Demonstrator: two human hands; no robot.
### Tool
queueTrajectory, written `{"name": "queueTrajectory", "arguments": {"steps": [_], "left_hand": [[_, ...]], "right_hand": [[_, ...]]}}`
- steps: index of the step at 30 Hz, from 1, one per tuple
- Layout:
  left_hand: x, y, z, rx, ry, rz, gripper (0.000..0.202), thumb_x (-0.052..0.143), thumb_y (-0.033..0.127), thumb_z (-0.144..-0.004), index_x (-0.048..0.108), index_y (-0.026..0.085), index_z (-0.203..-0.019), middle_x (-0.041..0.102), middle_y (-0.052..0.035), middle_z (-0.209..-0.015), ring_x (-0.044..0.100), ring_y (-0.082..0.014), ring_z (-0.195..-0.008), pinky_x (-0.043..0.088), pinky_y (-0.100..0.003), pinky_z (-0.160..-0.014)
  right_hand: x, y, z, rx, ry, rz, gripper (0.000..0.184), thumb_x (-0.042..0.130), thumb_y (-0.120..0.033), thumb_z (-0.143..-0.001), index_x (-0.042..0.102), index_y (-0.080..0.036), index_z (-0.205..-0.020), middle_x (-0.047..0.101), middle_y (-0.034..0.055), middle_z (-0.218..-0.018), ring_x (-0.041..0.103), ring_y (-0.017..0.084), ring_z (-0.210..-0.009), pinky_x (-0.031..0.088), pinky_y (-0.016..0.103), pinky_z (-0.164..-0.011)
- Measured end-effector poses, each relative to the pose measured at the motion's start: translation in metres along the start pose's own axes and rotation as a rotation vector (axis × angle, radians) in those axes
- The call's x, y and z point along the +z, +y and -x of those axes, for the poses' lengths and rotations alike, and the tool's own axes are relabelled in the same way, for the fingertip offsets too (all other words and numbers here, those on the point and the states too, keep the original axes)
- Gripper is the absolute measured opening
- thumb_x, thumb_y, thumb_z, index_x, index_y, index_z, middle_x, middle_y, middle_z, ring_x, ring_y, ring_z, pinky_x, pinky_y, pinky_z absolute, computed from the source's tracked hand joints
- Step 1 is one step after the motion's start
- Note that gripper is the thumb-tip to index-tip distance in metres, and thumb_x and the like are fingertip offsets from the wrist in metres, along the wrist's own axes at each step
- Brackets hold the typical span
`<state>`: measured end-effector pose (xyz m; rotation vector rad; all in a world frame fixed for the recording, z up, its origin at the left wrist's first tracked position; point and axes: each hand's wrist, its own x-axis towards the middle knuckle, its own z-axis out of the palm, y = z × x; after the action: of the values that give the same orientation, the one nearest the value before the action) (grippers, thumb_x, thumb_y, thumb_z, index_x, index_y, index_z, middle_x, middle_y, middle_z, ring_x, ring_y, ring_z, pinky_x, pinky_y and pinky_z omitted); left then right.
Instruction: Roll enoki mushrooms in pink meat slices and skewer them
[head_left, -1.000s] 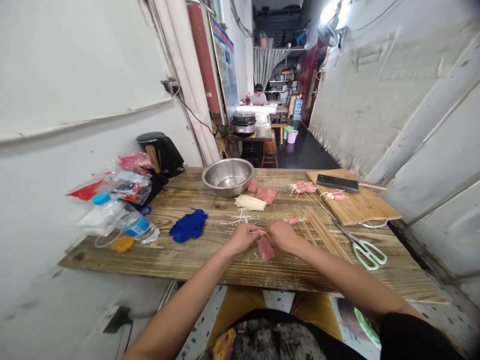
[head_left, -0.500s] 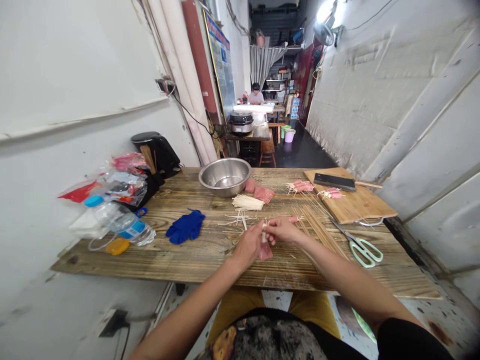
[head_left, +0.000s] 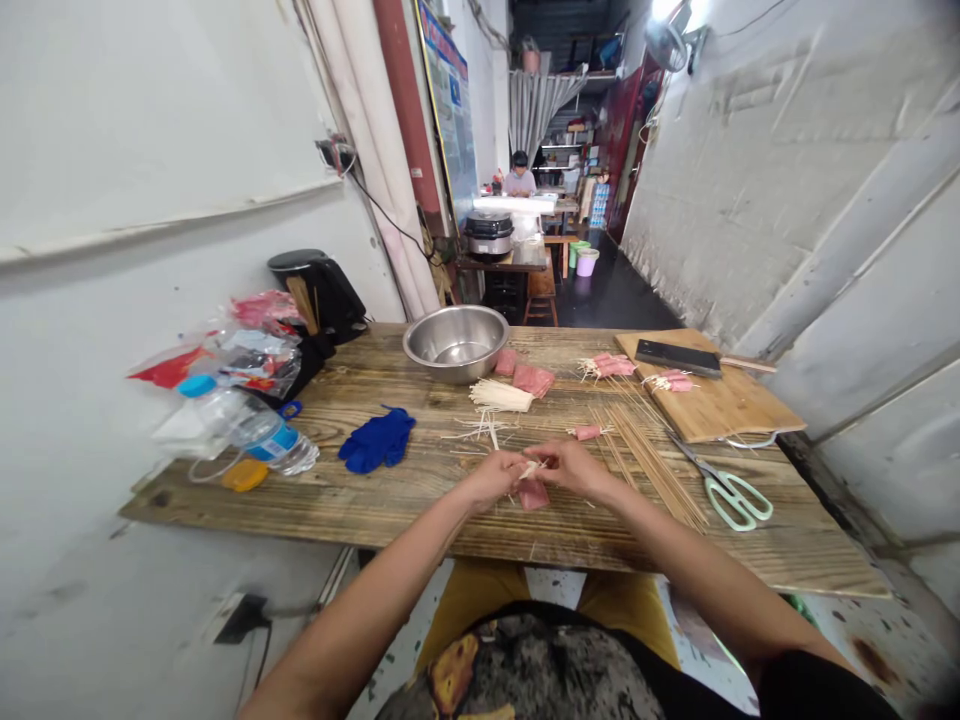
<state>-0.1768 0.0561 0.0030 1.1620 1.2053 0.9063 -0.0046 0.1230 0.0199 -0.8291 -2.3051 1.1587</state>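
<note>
My left hand [head_left: 493, 482] and my right hand [head_left: 576, 470] meet near the table's front edge, fingertips pinching a small bunch of enoki mushrooms [head_left: 529, 469] from either side. Beneath it lies a thin pink meat slice [head_left: 533, 496], partly covered by the fingers. Just beyond my right hand is one meat roll [head_left: 587, 432] with pale mushroom ends poking out. Loose mushroom strands [head_left: 487, 430] are scattered past my left hand. Farther back sit a larger enoki bundle [head_left: 501, 396] and stacked meat slices [head_left: 534, 379].
Bamboo skewers [head_left: 656, 465] and green-handled scissors [head_left: 739, 500] lie right. More rolls [head_left: 609, 366] sit beside a cutting board [head_left: 750, 400] bearing a cleaver [head_left: 679, 358]. A steel bowl [head_left: 426, 352] stands behind, a blue glove [head_left: 377, 440] and water bottle [head_left: 259, 432] left. Someone [head_left: 519, 180] sits far back.
My hands have shifted slightly apart, and the mushroom bunch now lies more crosswise over the meat slice. The single roll behind my right hand is more exposed. The camera view has shifted a little.
</note>
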Motion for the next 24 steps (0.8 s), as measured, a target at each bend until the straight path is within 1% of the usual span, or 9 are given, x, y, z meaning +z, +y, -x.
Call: {"name": "queueTrajectory", "arguments": {"steps": [2, 3, 5, 10, 12, 15, 17, 20, 24], "left_hand": [[-0.001, 0.003, 0.000, -0.085, -0.103, 0.140, 0.040, 0.072, 0.048, -0.065, 0.061, 0.010, -0.068, 0.050, 0.0031, -0.053, 0.036, -0.0045, -0.045, 0.026, -0.017, -0.047], [-0.001, 0.005, 0.001, -0.116, -0.138, 0.188, 0.040, 0.075, 0.047, -0.062, 0.060, 0.010, -0.068, 0.049, 0.0036, -0.053, 0.035, -0.0036, -0.045, 0.024, -0.017, -0.046], [-0.001, 0.009, 0.001, -0.146, -0.169, 0.241, 0.041, 0.078, 0.045, -0.060, 0.060, 0.010, -0.068, 0.049, 0.0036, -0.054, 0.034, -0.0028, -0.045, 0.022, -0.017, -0.045], [0.002, 0.013, 0.000, -0.121, -0.136, 0.284, 0.039, 0.079, 0.042, -0.061, 0.056, 0.011, -0.067, 0.052, 0.0038, -0.055, 0.037, -0.0019, -0.044, 0.024, -0.015, -0.044], [0.005, 0.009, -0.003, -0.092, -0.066, 0.278, 0.037, 0.079, 0.038, -0.061, 0.055, 0.012, -0.070, 0.056, 0.0033, -0.057, 0.040, -0.0023, -0.044, 0.026, -0.015, -0.044], [0.008, -0.002, -0.004, -0.028, 0.136, 0.222, 0.033, 0.076, 0.036, -0.063, 0.054, 0.013, -0.073, 0.057, 0.0040, -0.056, 0.046, -0.0046, -0.045, 0.034, -0.016, -0.046], [0.010, -0.010, -0.001, 0.021, 0.223, 0.141, 0.030, 0.074, 0.037, -0.067, 0.057, 0.013, -0.073, 0.058, 0.0031, -0.056, 0.050, -0.0067, -0.047, 0.040, -0.019, -0.050], [0.011, -0.018, 0.008, 0.139, 0.247, -0.081, 0.027, 0.069, 0.039, -0.074, 0.065, 0.012, -0.076, 0.066, -0.0021, -0.066, 0.060, -0.0123, -0.059, 0.048, -0.025, -0.060], [0.011, -0.021, 0.019, 0.443, 0.257, -0.428, 0.021, 0.058, 0.031, -0.086, 0.072, 0.016, -0.083, 0.071, -0.0067, -0.088, 0.065, -0.0178, -0.087, 0.050, -0.032, -0.083]], "right_hand": [[-0.005, -0.005, 0.004, -0.098, -0.052, 0.089, 0.023, 0.068, -0.027, -0.076, 0.074, -0.017, -0.095, 0.069, 0.0059, -0.079, 0.060, 0.015, -0.069, 0.044, 0.025, -0.066], [-0.005, -0.007, 0.005, -0.104, -0.063, 0.102, 0.021, 0.066, -0.027, -0.077, 0.075, -0.017, -0.094, 0.070, 0.0062, -0.078, 0.060, 0.015, -0.069, 0.044, 0.025, -0.066], [-0.004, -0.009, 0.008, -0.043, -0.062, 0.065, 0.021, 0.066, -0.029, -0.077, 0.075, -0.017, -0.092, 0.071, 0.0066, -0.081, 0.062, 0.016, -0.070, 0.045, 0.025, -0.065], [0.004, -0.004, 0.008, 0.160, -0.016, -0.193, 0.021, 0.066, -0.034, -0.073, 0.073, -0.015, -0.079, 0.072, 0.0053, -0.077, 0.064, 0.017, -0.068, 0.048, 0.027, -0.065], [0.007, 0.002, 0.006, 0.204, -0.002, -0.323, 0.028, 0.068, -0.040, -0.070, 0.072, -0.014, -0.079, 0.072, 0.0050, -0.072, 0.063, 0.016, -0.062, 0.049, 0.027, -0.062], [0.011, 0.011, 0.004, 0.242, 0.029, -0.451, 0.036, 0.071, -0.046, -0.065, 0.071, -0.013, -0.079, 0.070, 0.0040, -0.066, 0.061, 0.014, -0.056, 0.050, 0.027, -0.059], [0.015, 0.016, 0.005, 0.255, 0.052, -0.460, 0.036, 0.072, -0.046, -0.064, 0.071, -0.013, -0.078, 0.069, 0.0033, -0.064, 0.060, 0.014, -0.054, 0.050, 0.027, -0.058], [0.021, 0.022, 0.010, 0.252, 0.070, -0.425, 0.030, 0.070, -0.043, -0.066, 0.070, -0.014, -0.075, 0.068, 0.0027, -0.062, 0.060, 0.014, -0.054, 0.050, 0.027, -0.058], [0.029, 0.029, 0.015, 0.160, 0.088, -0.311, 0.021, 0.065, -0.035, -0.074, 0.070, -0.015, -0.071, 0.069, 0.0039, -0.068, 0.062, 0.015, -0.061, 0.050, 0.027, -0.063]]}}
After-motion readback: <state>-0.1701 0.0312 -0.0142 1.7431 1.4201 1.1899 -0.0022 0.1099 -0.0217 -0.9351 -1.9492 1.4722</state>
